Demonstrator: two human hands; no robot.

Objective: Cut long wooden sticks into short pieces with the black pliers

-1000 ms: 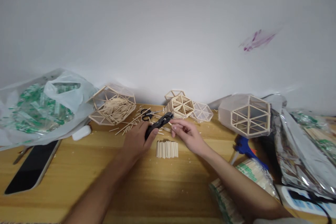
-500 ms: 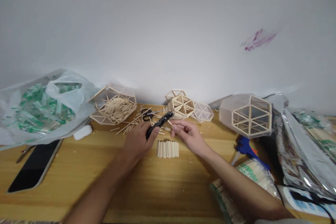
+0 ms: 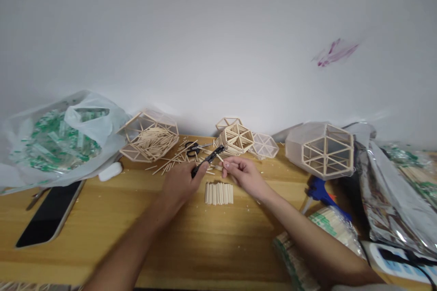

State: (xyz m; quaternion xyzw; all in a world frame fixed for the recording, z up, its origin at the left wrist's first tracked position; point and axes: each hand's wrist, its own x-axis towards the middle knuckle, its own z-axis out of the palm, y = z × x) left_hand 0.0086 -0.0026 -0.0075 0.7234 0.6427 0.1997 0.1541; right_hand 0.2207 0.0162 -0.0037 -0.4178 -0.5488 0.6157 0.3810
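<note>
My left hand (image 3: 182,182) is wrapped round the handles of black pliers (image 3: 212,156), whose head points up and to the right. Between the thumb and fingers of my right hand (image 3: 244,173) is a thin wooden stick (image 3: 219,158), its free end at the jaws of the pliers. Whether the jaws touch the stick is too small to tell. Just below both hands, a neat row of short cut sticks (image 3: 219,193) lies on the wooden table (image 3: 205,245). Loose sticks (image 3: 172,162) and black-handled scissors (image 3: 193,148) lie behind my left hand.
Against the wall stand a stick-framed basket (image 3: 152,141) full of sticks, a smaller frame (image 3: 235,138) packed with sticks and a larger covered frame (image 3: 322,150). A plastic bag (image 3: 64,138) and phone (image 3: 49,213) are left; a blue glue gun (image 3: 319,191) and power strip (image 3: 399,261) right.
The pliers have tilted slightly in my left hand, and their head sits a touch lower and further left. My right hand stays nearly in place with the stick. The view has shifted a little.
</note>
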